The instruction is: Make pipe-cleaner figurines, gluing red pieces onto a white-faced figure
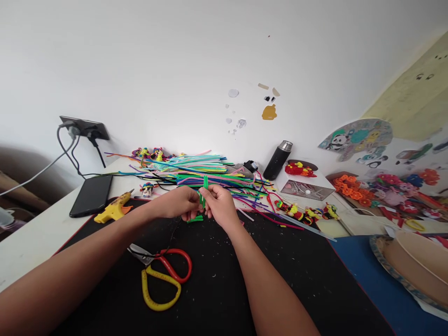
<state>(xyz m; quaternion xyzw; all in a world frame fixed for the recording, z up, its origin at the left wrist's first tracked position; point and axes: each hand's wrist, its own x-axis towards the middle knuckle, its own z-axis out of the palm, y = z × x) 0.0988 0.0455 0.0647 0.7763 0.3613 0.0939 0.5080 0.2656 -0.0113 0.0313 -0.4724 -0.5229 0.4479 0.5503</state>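
Observation:
Both hands meet above the far part of a black mat point(217, 280). Between them is a short bundle of green pipe cleaners point(205, 183), its top end poking up past the fingers. My left hand point(180, 202) is closed, fingertips pinching at the bundle's left side. From the right, my right hand point(219, 204) grips the same bundle between thumb and fingers. A few cut green pipe cleaner pieces point(196, 219) lie on the mat just under the hands. Scissors with one red and one yellow handle point(161, 280) rest nearer, below my left forearm.
Loose pipe cleaners point(210, 163) in many colours pile up behind the hands. At left are a yellow glue gun point(114, 210) and a black phone point(91, 196). A black flask point(278, 161), a white box point(308, 186) and several small figures point(311, 214) stand at right.

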